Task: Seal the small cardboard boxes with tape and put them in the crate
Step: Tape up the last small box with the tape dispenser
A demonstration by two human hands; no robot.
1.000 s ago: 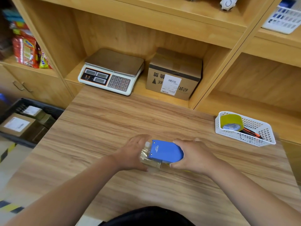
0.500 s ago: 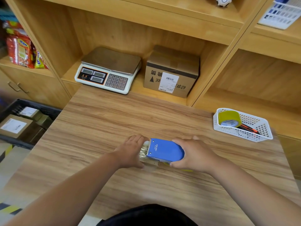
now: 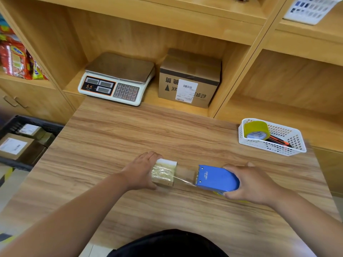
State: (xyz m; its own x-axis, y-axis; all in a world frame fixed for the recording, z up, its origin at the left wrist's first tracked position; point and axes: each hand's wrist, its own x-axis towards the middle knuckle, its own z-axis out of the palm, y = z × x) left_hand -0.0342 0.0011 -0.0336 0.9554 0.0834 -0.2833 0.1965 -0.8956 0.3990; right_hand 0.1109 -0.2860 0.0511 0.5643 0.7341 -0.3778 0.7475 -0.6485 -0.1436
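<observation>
A small cardboard box point(image 3: 182, 172) lies on the wooden table point(image 3: 167, 134), its left part covered in shiny clear tape. My left hand point(image 3: 142, 170) holds the box at its left end, fingers wrapped over the far side. My right hand point(image 3: 250, 183) grips a blue tape dispenser point(image 3: 217, 179) at the box's right end. A strip of clear tape stretches from the dispenser back across the box top. The black crate point(image 3: 27, 123) stands on the floor to the left with several labelled boxes inside.
A white basket point(image 3: 295, 145) holding a yellow tape roll point(image 3: 257, 129) and a red-handled tool sits at the table's right. On the shelf behind stand a weighing scale point(image 3: 117, 78) and a larger cardboard box point(image 3: 189, 78). Snack packets point(image 3: 16, 58) fill the left shelf.
My right hand has pulled the blue dispenser rightward along the box, laying tape over its top. The left hand stayed at the box's left end.
</observation>
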